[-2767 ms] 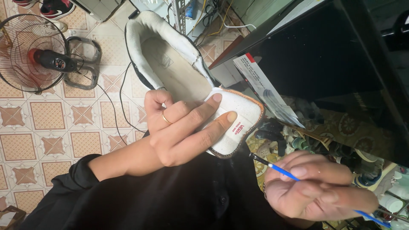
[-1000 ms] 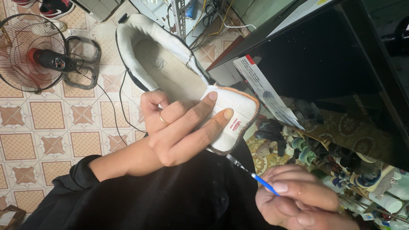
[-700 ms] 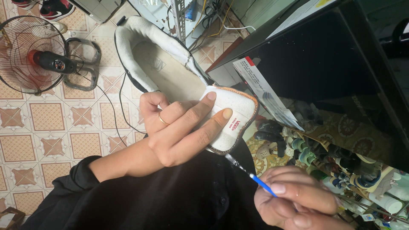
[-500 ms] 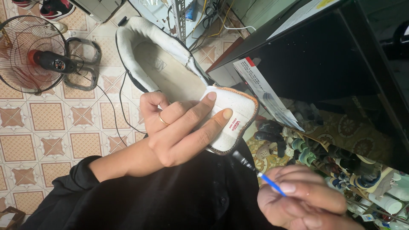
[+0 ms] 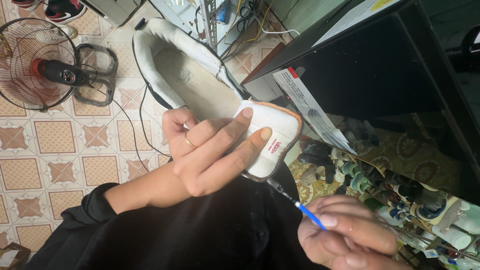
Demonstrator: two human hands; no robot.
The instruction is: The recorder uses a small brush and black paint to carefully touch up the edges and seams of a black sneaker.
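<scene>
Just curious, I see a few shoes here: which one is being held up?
The white-lined shoe, gripped at its tongue by the left hand. The red-and-black shoes lie untouched on the tiled floor at the top-left corner.

From my seat I can't see the toe end of the white padded shoe [image 5: 195, 85] behind the left hand [image 5: 210, 150], while the right hand [image 5: 350, 240] and the blue-handled thin brush [image 5: 295, 202] run off the near edge.

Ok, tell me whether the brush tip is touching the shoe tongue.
Cannot tell. In the head view the brush tip sits at the shoe tongue's lower edge; no gap or contact shows plainly.
</scene>
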